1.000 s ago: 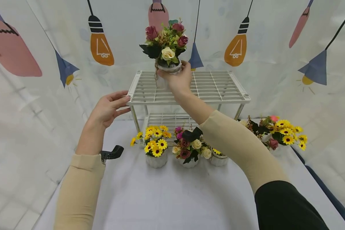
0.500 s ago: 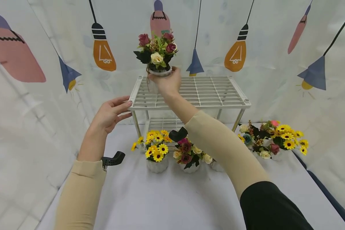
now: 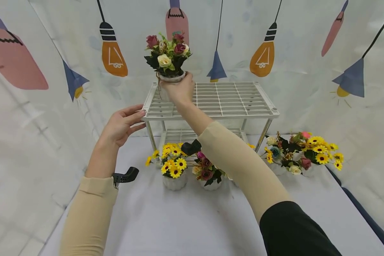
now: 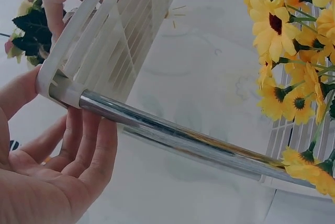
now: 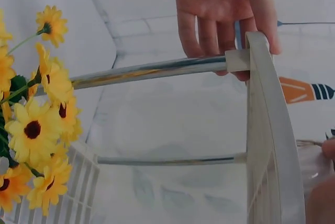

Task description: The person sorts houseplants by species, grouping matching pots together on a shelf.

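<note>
In the head view my right hand (image 3: 179, 90) grips a white flowerpot (image 3: 172, 78) of artificial roses, with a twine tie at its side. It is at the left end of the top shelf of a white wire rack (image 3: 233, 101); whether its base touches the shelf is hidden. My left hand (image 3: 120, 124) holds the rack's front left corner. Seen from the left wrist, the thumb is on the shelf edge and the fingers bend behind the metal post (image 4: 172, 130). At the right wrist view's edge, part of the held pot (image 5: 314, 166) shows.
Before the lower shelf stand a pot of yellow daisies (image 3: 174, 169) and a pot of mixed roses (image 3: 209, 174); my right arm partly covers another. More potted flowers (image 3: 302, 153) crowd the white-covered table's (image 3: 179, 220) right side. A printed curtain (image 3: 140, 42) hangs behind.
My right hand has carried the rose pot leftward along the top shelf toward its left end. The left hand keeps its hold on the rack corner.
</note>
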`<state>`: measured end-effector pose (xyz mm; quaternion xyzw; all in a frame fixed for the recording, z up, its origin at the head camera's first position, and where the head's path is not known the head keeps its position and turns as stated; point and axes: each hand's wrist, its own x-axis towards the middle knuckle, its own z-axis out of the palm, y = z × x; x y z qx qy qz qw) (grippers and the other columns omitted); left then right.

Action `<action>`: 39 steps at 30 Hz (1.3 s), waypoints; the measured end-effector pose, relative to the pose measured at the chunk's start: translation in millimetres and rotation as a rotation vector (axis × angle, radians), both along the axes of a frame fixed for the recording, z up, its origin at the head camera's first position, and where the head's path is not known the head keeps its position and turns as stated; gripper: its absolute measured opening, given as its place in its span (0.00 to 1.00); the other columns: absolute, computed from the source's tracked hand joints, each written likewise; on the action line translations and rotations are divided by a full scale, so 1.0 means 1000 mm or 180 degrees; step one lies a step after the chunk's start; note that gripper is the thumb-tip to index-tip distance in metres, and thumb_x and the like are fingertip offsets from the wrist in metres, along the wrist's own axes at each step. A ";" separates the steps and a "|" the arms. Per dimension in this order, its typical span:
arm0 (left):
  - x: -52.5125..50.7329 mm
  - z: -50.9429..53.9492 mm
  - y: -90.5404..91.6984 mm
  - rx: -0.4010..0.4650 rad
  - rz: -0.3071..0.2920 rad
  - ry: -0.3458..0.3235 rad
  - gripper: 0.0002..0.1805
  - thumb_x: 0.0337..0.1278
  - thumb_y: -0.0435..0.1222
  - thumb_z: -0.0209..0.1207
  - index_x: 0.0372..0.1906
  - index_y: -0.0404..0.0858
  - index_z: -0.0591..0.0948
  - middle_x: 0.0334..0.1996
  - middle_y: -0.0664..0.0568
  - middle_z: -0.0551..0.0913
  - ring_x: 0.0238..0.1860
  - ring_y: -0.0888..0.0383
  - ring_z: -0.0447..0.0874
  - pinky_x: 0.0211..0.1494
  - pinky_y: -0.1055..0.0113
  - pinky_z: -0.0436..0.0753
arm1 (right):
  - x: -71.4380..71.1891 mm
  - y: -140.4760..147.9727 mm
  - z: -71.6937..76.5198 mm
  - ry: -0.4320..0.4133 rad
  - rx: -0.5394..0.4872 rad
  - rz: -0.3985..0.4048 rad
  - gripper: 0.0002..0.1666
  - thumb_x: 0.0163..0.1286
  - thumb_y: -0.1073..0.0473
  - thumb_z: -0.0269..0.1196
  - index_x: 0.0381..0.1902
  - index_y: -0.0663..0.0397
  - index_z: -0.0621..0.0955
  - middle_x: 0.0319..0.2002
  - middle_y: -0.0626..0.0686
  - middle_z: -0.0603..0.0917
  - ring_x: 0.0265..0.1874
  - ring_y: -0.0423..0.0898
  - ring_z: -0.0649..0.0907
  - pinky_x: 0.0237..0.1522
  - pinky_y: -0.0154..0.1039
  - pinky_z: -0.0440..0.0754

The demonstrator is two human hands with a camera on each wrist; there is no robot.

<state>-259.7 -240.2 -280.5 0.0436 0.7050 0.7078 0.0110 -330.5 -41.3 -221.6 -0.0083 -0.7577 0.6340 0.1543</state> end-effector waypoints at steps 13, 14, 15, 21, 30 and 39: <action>0.000 -0.001 0.002 0.0017 -0.0028 0.0020 0.38 0.68 0.43 0.67 0.76 0.33 0.68 0.60 0.48 0.79 0.53 0.56 0.83 0.60 0.60 0.82 | 0.014 0.026 -0.005 -0.0073 -0.0356 0.0668 0.51 0.63 0.64 0.73 0.77 0.55 0.58 0.73 0.54 0.65 0.69 0.46 0.69 0.60 0.33 0.75; -0.001 -0.001 0.002 0.0006 -0.0029 0.0016 0.38 0.68 0.43 0.67 0.76 0.33 0.68 0.61 0.47 0.79 0.54 0.56 0.83 0.61 0.60 0.81 | 0.016 0.030 -0.005 -0.0073 -0.0365 0.0701 0.50 0.64 0.64 0.72 0.77 0.54 0.58 0.72 0.54 0.65 0.69 0.47 0.69 0.60 0.34 0.75; -0.001 -0.001 0.003 -0.0014 -0.0021 0.0018 0.38 0.68 0.43 0.67 0.76 0.34 0.68 0.61 0.47 0.79 0.54 0.56 0.83 0.61 0.59 0.81 | 0.019 0.033 -0.005 -0.0080 -0.0360 0.0723 0.49 0.65 0.64 0.72 0.77 0.54 0.59 0.72 0.55 0.64 0.69 0.47 0.69 0.60 0.35 0.76; -0.002 -0.002 0.004 0.0007 -0.0023 0.0007 0.38 0.68 0.44 0.67 0.76 0.34 0.68 0.63 0.46 0.79 0.55 0.56 0.82 0.64 0.57 0.79 | 0.037 0.059 -0.003 -0.0069 -0.0320 0.0864 0.45 0.69 0.62 0.72 0.76 0.53 0.60 0.72 0.54 0.63 0.72 0.50 0.65 0.63 0.36 0.74; -0.001 -0.002 0.000 0.0055 0.0006 0.0004 0.38 0.68 0.43 0.67 0.76 0.34 0.67 0.63 0.45 0.78 0.55 0.56 0.82 0.59 0.62 0.82 | 0.071 0.095 -0.008 0.0229 -0.0127 0.1027 0.41 0.70 0.58 0.71 0.75 0.51 0.63 0.68 0.50 0.68 0.68 0.46 0.69 0.62 0.37 0.75; 0.000 -0.003 0.001 0.0065 0.0048 0.0022 0.37 0.67 0.43 0.68 0.75 0.34 0.70 0.59 0.47 0.81 0.54 0.56 0.83 0.61 0.59 0.81 | 0.099 0.149 -0.026 0.0461 -0.0113 0.1119 0.35 0.72 0.63 0.68 0.72 0.57 0.66 0.66 0.54 0.72 0.64 0.48 0.72 0.64 0.42 0.74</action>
